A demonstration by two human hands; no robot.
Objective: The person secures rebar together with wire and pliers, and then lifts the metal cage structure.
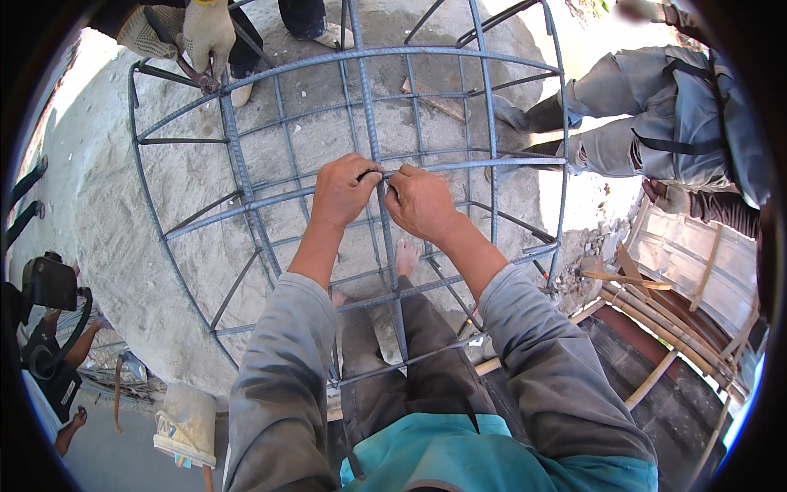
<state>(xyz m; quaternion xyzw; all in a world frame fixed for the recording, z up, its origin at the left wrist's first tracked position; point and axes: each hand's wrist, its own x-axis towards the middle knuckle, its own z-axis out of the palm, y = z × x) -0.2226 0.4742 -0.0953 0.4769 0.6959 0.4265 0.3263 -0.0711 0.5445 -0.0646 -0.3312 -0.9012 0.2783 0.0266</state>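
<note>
A cage of ribbed steel rebar (367, 98) spans the space before me, its long bars crossing in a grid over a rough concrete surface. At a crossing near its middle, my left hand (344, 190) and my right hand (423, 202) almost meet, one on each side of the lengthwise bar. Both hands are closed, thumbs and forefingers pinched against the crosswise bar (508, 165). Whatever lies between the fingertips is too small or hidden to name. Below my hands, a bare foot (407, 256) shows through the grid.
At the far left, a co-worker's gloved hand (208, 37) holds a pincer-like tool (201, 79) at a bar. Another person in torn jeans (631, 90) is at the right. A wooden strip (433, 100) lies under the cage. A dirty white bucket (187, 426) and bamboo poles (656, 377) flank me.
</note>
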